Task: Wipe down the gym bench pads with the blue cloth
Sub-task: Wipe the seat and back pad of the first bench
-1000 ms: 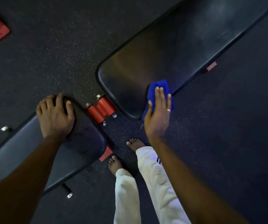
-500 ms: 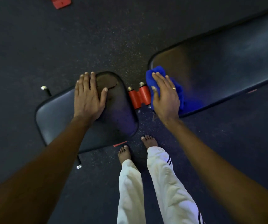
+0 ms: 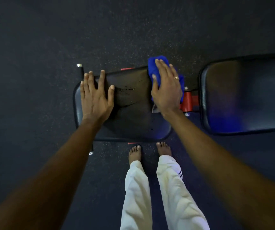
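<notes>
Flat-fingered, the right hand (image 3: 165, 90) presses the blue cloth (image 3: 155, 67) onto the seat pad's (image 3: 133, 117) far right corner; the left hand (image 3: 95, 97) rests spread, empty, on its left end. Seat wiping seems underway; the next stroke likely calls for dragging the cloth leftward under steady pressure.

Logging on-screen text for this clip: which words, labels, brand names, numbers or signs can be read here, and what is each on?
None can be read.
The small pale tag beside the crumpled blue cloth: blurred, no lettering legible.
The black padded seat pad, the black padded back pad and the red metal hinge bracket: no markings show.
The white trousers: dark stripes only, no logo visible.
</notes>
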Demonstrator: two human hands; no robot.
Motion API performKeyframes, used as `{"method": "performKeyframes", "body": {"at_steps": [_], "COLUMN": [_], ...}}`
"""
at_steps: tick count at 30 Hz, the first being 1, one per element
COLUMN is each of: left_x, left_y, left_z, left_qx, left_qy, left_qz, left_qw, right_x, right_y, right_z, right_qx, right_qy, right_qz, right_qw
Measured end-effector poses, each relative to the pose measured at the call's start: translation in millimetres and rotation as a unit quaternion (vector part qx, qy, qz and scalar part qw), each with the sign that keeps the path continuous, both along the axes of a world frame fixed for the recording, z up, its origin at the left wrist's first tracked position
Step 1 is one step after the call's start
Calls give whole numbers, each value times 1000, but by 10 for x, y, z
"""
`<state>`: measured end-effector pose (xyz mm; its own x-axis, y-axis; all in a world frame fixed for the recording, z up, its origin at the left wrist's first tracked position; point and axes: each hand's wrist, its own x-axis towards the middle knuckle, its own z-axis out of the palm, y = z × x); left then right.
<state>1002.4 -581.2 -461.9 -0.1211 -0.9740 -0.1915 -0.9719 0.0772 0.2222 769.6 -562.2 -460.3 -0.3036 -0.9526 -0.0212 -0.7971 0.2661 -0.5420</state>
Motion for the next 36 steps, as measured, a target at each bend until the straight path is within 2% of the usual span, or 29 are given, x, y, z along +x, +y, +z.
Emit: {"method": "performKeyframes", "body": {"at_steps": [5,12,17,20,22,23,27,30,33,36], "left_x": [26,47,44,62,73,79,56,83,235,429], "left_y": [36,42,19,25,36,43,56,118,360,676], "left_z": [9,-47,-29,-33,-43,-48,-41,-7,24,26], "left_qx": [-7,-24,-26,-33,-30,-29,-30,-16,-1,52], "left_qy": [0,4,13,20,26,29,52,87,89,131], "left_qz": [17,26,22,32,29,27,53,151,211,236], "left_qw": [1000,999,999,999,999,999,997,985,973,962], "right_x": [-98,323,2,-43,146,272,535,332,81,264], "right_y": [522,-334,83,-158,-415,-501,-547,-597,-646,-609], "right_z": [22,28,146,101,68,75,143,167,176,169], "right_qx": [25,28,18,16,28,32,50,54,98,103], "right_qy": [61,47,39,23,58,80,116,133,142,160], "right_qz": [178,34,179,137,85,95,217,282,221,160], "right_qw": [982,998,983,990,994,992,968,949,960,969]}}
